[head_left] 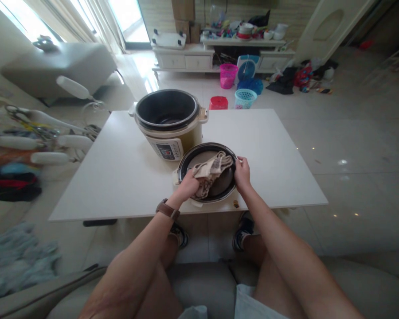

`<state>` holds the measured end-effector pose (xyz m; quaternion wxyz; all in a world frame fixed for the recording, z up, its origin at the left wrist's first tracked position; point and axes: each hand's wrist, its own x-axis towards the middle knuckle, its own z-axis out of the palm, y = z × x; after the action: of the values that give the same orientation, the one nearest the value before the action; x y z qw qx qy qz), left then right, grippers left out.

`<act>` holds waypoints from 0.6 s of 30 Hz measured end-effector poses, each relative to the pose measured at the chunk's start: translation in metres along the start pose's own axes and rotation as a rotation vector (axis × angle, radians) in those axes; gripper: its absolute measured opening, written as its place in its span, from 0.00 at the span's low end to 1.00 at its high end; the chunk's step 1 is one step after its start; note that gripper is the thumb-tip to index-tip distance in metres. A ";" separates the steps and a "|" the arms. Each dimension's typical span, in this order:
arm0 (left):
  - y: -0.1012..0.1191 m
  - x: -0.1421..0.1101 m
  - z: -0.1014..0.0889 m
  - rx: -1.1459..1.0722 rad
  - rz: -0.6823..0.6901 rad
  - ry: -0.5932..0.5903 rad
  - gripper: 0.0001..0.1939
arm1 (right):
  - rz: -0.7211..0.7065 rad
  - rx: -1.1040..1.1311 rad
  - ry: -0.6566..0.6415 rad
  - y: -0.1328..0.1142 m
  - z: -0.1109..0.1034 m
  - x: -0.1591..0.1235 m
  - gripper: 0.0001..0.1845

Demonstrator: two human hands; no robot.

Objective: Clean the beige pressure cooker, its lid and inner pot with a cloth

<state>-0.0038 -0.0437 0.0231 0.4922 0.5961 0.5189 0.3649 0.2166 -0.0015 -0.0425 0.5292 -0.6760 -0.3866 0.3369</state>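
Observation:
My left hand (188,184), with a brown watch on its wrist, is closed on a bunched beige and brown cloth (210,172). The cloth lies over the inner face of a round pot lid (223,184), which has a black ring around a grey metal disc. On the lid's right rim, my right hand (242,174) grips the edge. Just behind the lid stands an electric pressure cooker (194,137), lidless, with a dark inner pot and a control panel on its front. The lid's underside is turned up toward me; its outer face is hidden.
The white table (262,155) carries the cooker, and a small dark object (236,204) lies near its front edge. Beyond it on the floor are a red stool (218,103), a light blue basket (245,98) and a pink basket (228,76). A white cabinet (199,62) stands farther back.

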 end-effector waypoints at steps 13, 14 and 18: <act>0.030 -0.001 -0.007 -1.265 -0.402 0.342 0.20 | -0.004 0.018 0.273 0.018 -0.041 0.028 0.23; 0.033 -0.003 -0.008 -1.300 -0.412 0.336 0.20 | 0.003 0.021 0.319 0.020 -0.048 0.033 0.22; 0.038 -0.008 -0.016 -1.360 -0.433 0.326 0.20 | 0.048 0.019 0.497 0.024 -0.076 0.054 0.18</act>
<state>-0.0110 -0.0470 0.0644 0.7313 -0.0191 0.3503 0.5850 0.3124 0.0077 -0.0526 0.6062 -0.7420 -0.2254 0.1765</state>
